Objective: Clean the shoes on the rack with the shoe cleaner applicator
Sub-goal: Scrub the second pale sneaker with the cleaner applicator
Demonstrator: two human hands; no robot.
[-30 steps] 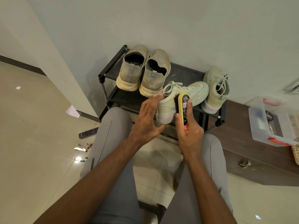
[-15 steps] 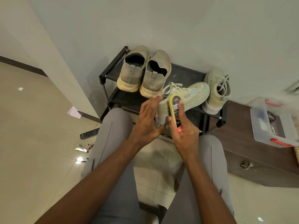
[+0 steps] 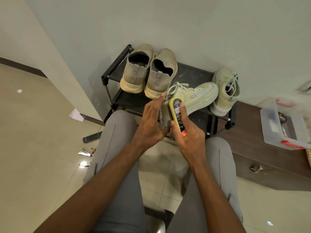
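Observation:
A pale green lace-up sneaker (image 3: pixel 196 96) lies on its side at the front of the black shoe rack (image 3: pixel 116 61). My left hand (image 3: pixel 152 121) holds its heel, fingers along the side and thumb underneath. My right hand (image 3: pixel 190 132) grips a yellow shoe cleaner applicator (image 3: pixel 176 115) with a black label and presses it against the heel end of the sneaker. Its mate (image 3: pixel 225 91) stands at the rack's right end. Two beige knit slip-on shoes (image 3: pixel 148 73) stand on the rack's left half, heels toward me.
My knees in grey trousers are under my arms. A dark wooden cabinet (image 3: pixel 262 158) to the right carries a clear plastic box (image 3: pixel 286 125) with red latches. On the tiled floor at left lie a remote control (image 3: pixel 91 137), small tubes (image 3: pixel 85 153) and a paper scrap (image 3: pixel 76 115).
My right hand has slid the applicator leftward along the sneaker, from its middle to the heel end. My left hand keeps its hold on the heel.

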